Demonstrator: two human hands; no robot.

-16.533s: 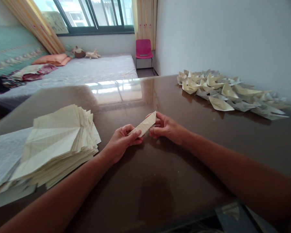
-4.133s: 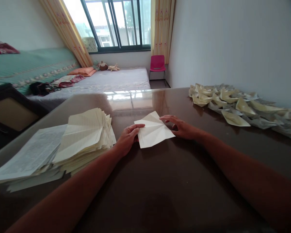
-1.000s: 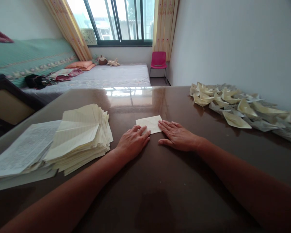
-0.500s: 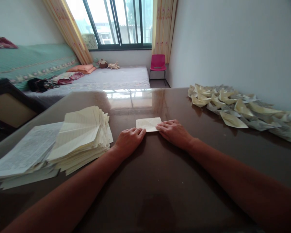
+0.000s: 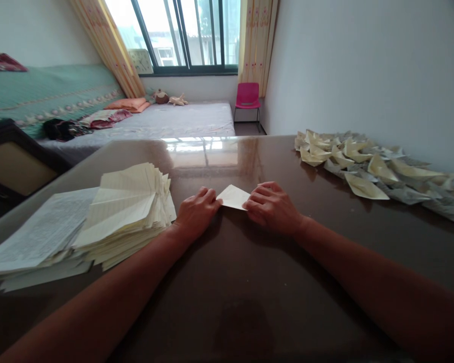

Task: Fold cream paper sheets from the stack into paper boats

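A small folded sheet of cream paper [image 5: 233, 197] is between my hands above the middle of the brown table [image 5: 227, 262], turned so that one corner points away from me. My left hand [image 5: 199, 209] pinches its left end between thumb and curled fingers. At the right end, my right hand [image 5: 270, 207] grips the paper with bent fingers. The fingertips hide both ends of the sheet.
To the left lies a thick stack of lined cream paper [image 5: 124, 201], beside printed sheets [image 5: 41, 229]. Many folded paper boats [image 5: 366, 186] crowd the right side along the wall. Beyond the table are a bed [image 5: 204, 118] and a pink chair [image 5: 247, 96].
The paper was a flat rectangle and now shows a pointed top corner. Both hands have closed more tightly around its ends, and the left has moved slightly left.
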